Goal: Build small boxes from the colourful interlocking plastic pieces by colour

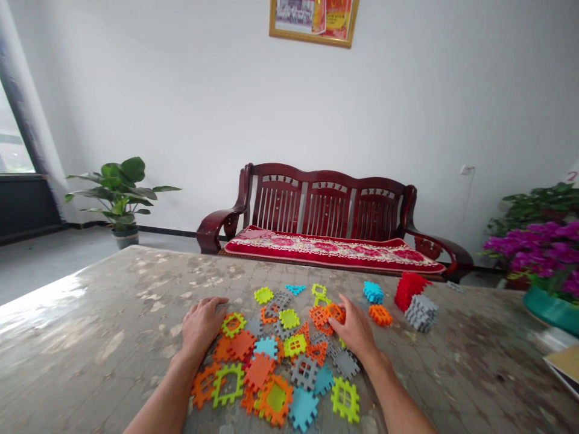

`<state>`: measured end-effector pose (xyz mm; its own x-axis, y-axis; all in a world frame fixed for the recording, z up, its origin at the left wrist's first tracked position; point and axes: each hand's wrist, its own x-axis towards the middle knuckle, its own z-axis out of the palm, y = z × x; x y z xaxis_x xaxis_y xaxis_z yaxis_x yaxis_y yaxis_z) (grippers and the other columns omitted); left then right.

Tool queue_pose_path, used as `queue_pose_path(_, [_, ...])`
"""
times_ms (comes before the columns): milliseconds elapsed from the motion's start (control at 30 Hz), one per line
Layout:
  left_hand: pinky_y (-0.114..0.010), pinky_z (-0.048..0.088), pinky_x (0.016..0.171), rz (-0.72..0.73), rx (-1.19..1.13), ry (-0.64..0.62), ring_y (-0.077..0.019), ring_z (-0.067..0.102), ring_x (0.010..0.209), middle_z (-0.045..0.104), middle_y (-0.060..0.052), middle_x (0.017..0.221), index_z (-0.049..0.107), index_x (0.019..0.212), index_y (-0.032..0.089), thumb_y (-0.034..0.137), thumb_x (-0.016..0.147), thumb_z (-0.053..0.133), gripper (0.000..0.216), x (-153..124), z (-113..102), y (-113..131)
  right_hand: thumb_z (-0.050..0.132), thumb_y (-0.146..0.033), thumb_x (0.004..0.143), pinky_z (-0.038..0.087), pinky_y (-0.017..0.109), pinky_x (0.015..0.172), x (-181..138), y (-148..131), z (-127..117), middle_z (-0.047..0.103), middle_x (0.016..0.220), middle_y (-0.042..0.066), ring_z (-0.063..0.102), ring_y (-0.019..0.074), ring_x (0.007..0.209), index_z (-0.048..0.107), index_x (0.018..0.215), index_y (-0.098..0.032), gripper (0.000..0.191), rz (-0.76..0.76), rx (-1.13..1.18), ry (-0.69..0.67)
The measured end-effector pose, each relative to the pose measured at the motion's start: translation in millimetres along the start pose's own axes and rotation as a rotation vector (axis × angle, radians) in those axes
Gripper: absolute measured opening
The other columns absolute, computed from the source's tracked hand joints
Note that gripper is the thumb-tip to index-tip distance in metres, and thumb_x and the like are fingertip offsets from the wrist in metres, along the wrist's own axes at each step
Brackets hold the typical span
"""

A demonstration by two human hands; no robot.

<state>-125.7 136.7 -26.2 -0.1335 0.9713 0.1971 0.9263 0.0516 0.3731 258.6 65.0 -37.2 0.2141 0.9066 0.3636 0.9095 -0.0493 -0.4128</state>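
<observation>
Flat interlocking plastic tiles with notched edges lie in a loose, overlapping pile in the middle of the table; among them are a lime-green frame tile (pixel 227 384), a blue tile (pixel 303 408) and a grey window tile (pixel 304 372). My left hand (pixel 203 324) rests at the pile's left edge, fingers stretched out, holding nothing I can see. Nearest to it is a ring-shaped orange and green tile (pixel 233 324). On the right side of the pile, my right hand (pixel 357 331) has its thumb and forefinger around an orange tile (pixel 335 311); its other fingers are hidden.
Right of the pile stand a red stack (pixel 409 290), a grey stack (pixel 421 313), a blue stack (pixel 373 292) and an orange stack (pixel 380 314) of tiles. A teal flower pot (pixel 549 310) is at the table's right edge. Beyond the patterned table (pixel 113 337) is a wooden bench (pixel 325 202).
</observation>
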Motion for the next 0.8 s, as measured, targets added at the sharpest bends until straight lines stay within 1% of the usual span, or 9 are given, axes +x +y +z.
queue_pose_path(233, [-0.043,0.043,0.095,0.011,-0.004,0.008,-0.0298,0.057,0.114,0.065,-0.006,0.125,0.071,0.112,0.030,0.036,0.084,0.043,0.040,0,0,0,0.060,-0.034,0.081,0.043,0.035,0.096,-4,-6,-7,0.067,0.117,0.011,0.060,0.0257,0.109,0.050,0.133,-0.013,0.057,-0.024,-0.114,0.000])
queue_pose_path(500, [-0.041,0.042,0.097,0.006,0.007,-0.003,-0.0284,0.055,0.117,0.064,-0.004,0.128,0.069,0.114,0.031,0.035,0.085,0.042,0.040,0,1,-1,0.053,-0.033,0.088,0.043,0.032,0.095,-6,-13,-10,0.067,0.123,0.011,0.061,0.0244,0.111,0.054,0.132,-0.016,0.047,-0.042,-0.264,-0.062])
queue_pose_path(667, [-0.040,0.042,0.096,-0.001,0.029,-0.014,-0.0283,0.055,0.117,0.064,-0.003,0.128,0.069,0.114,0.032,0.036,0.085,0.042,0.040,-1,0,0,0.051,-0.031,0.090,0.044,0.032,0.092,-7,-14,-10,0.068,0.122,0.010,0.063,0.0234,0.109,0.056,0.130,-0.017,0.043,-0.064,-0.300,-0.060])
queue_pose_path(800, [-0.042,0.041,0.097,-0.002,0.019,-0.027,-0.0292,0.055,0.118,0.063,-0.005,0.128,0.069,0.115,0.030,0.036,0.086,0.041,0.041,-1,-2,2,0.039,-0.025,0.096,0.045,0.030,0.085,-6,-18,-13,0.071,0.114,0.010,0.067,0.0218,0.101,0.058,0.128,-0.019,0.038,-0.065,-0.348,-0.063])
